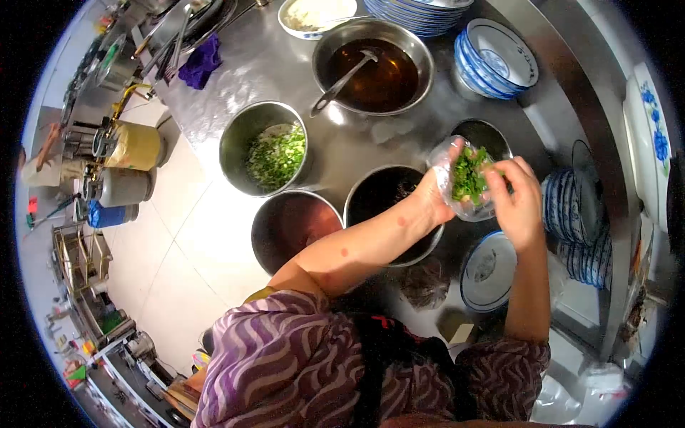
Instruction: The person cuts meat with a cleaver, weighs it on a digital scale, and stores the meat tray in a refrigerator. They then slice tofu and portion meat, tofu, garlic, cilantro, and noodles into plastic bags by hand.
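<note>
My left hand (pixel 437 191) holds up a see-through plastic bowl or bag (pixel 477 212) with chopped green herbs (pixel 467 171) inside; whether it is stiff or soft I cannot tell. At the herbs, my right hand (pixel 519 198) has its fingertips pinched together at the right side of the opening. A dark pot (pixel 389 175) sits under my left forearm. Behind the herbs, another metal pot (pixel 485 135) is partly hidden. Below my hands lies a white blue-rimmed dish (pixel 492 274).
A steel pot (pixel 232 153) holds chopped spring onion, beside a pot (pixel 267 253) with reddish contents. A steel basin (pixel 424 93) contains brown liquid and a ladle (pixel 346 82). Blue-and-white bowls (pixel 492 68) and stacked dishes (pixel 564 207) line the right. A purple cloth (pixel 200 63) lies at upper left.
</note>
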`<action>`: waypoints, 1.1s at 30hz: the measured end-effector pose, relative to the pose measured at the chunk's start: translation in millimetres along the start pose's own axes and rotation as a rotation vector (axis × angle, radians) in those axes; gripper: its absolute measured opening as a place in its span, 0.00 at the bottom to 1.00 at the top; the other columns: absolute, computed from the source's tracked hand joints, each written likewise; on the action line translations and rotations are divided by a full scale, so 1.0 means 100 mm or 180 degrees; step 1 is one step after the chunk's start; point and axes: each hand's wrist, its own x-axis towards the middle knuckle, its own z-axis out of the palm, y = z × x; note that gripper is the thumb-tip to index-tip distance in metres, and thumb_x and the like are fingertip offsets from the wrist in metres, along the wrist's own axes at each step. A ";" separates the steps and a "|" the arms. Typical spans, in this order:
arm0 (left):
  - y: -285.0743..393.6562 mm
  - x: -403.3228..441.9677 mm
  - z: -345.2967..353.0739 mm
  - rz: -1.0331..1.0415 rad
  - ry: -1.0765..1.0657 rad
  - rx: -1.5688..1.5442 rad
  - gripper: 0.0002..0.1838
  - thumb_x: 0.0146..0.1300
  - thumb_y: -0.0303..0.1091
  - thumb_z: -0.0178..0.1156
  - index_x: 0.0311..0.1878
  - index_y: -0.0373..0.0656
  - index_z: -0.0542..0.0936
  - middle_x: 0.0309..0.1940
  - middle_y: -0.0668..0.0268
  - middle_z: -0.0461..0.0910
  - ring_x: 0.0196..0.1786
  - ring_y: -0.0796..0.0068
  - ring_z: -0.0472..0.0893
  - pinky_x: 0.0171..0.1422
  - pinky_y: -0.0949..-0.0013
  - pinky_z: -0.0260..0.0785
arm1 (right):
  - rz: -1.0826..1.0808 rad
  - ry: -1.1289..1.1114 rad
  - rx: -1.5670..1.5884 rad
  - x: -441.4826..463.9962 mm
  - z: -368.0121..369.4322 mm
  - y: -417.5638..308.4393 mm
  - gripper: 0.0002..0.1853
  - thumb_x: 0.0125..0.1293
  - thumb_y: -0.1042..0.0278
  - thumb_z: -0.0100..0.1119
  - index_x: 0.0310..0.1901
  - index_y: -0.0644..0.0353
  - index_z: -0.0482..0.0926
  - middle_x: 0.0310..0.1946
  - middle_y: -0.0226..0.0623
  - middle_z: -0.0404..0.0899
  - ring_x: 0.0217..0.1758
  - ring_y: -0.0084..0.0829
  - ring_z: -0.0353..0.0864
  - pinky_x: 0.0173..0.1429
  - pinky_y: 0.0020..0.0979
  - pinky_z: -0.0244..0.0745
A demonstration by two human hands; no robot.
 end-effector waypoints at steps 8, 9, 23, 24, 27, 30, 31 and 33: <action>-0.04 0.01 -0.07 -0.0077 -0.0293 -0.0107 0.22 0.61 0.57 0.55 0.41 0.45 0.76 0.40 0.60 0.79 0.43 0.63 0.78 0.50 0.57 0.72 | -0.0465 0.0355 -0.0484 -0.03 0.05 0.05 0.09 0.58 0.71 0.57 0.40 0.61 0.75 0.34 0.40 0.76 0.41 0.42 0.75 0.49 0.38 0.65; -0.05 0.00 -0.04 -0.0053 -0.0120 -0.0047 0.24 0.63 0.59 0.50 0.45 0.46 0.75 0.41 0.61 0.79 0.41 0.63 0.77 0.46 0.61 0.71 | -0.0290 0.0190 -0.0828 -0.04 0.03 0.10 0.17 0.54 0.71 0.61 0.46 0.60 0.72 0.39 0.41 0.76 0.43 0.41 0.75 0.50 0.37 0.67; -0.06 0.04 -0.07 0.0075 -0.0020 0.0060 0.23 0.62 0.56 0.53 0.45 0.45 0.74 0.42 0.61 0.77 0.45 0.62 0.77 0.50 0.57 0.72 | -0.0057 0.0497 0.0661 -0.13 0.10 0.04 0.06 0.56 0.75 0.58 0.36 0.61 0.74 0.34 0.40 0.75 0.40 0.42 0.76 0.45 0.36 0.71; -0.06 0.03 -0.07 0.0050 -0.0019 0.0107 0.23 0.61 0.56 0.53 0.45 0.44 0.74 0.42 0.61 0.77 0.46 0.62 0.77 0.51 0.57 0.71 | -0.0142 0.0491 0.0282 -0.14 0.08 0.01 0.07 0.54 0.72 0.61 0.34 0.60 0.74 0.34 0.39 0.75 0.40 0.42 0.76 0.45 0.37 0.70; -0.09 -0.01 -0.02 0.0058 -0.0084 0.0242 0.24 0.60 0.57 0.54 0.45 0.44 0.74 0.42 0.61 0.77 0.47 0.62 0.76 0.55 0.55 0.68 | -0.0388 0.0562 -0.0506 -0.15 0.03 -0.09 0.16 0.46 0.59 0.70 0.28 0.57 0.73 0.33 0.37 0.73 0.40 0.42 0.73 0.44 0.40 0.67; -0.10 0.02 -0.08 -0.0051 -0.0191 0.0237 0.25 0.59 0.57 0.56 0.45 0.43 0.74 0.42 0.61 0.77 0.48 0.61 0.76 0.55 0.55 0.68 | -0.0495 0.0732 -0.0364 -0.18 -0.03 -0.03 0.16 0.46 0.59 0.70 0.28 0.57 0.73 0.33 0.36 0.73 0.40 0.43 0.73 0.45 0.40 0.66; -0.10 0.01 -0.08 -0.0075 -0.0246 0.0244 0.26 0.58 0.58 0.57 0.45 0.43 0.75 0.42 0.60 0.77 0.48 0.61 0.76 0.55 0.56 0.69 | -0.0346 0.0750 -0.0278 -0.18 -0.03 0.01 0.13 0.49 0.61 0.68 0.30 0.57 0.75 0.35 0.37 0.74 0.43 0.43 0.74 0.49 0.39 0.67; -0.12 0.00 -0.07 0.0002 -0.0180 0.0329 0.27 0.58 0.58 0.57 0.46 0.42 0.75 0.42 0.60 0.77 0.48 0.61 0.76 0.54 0.56 0.70 | -0.0464 0.0738 -0.0354 -0.21 0.01 -0.01 0.10 0.51 0.63 0.66 0.32 0.58 0.78 0.36 0.38 0.75 0.45 0.43 0.75 0.51 0.39 0.67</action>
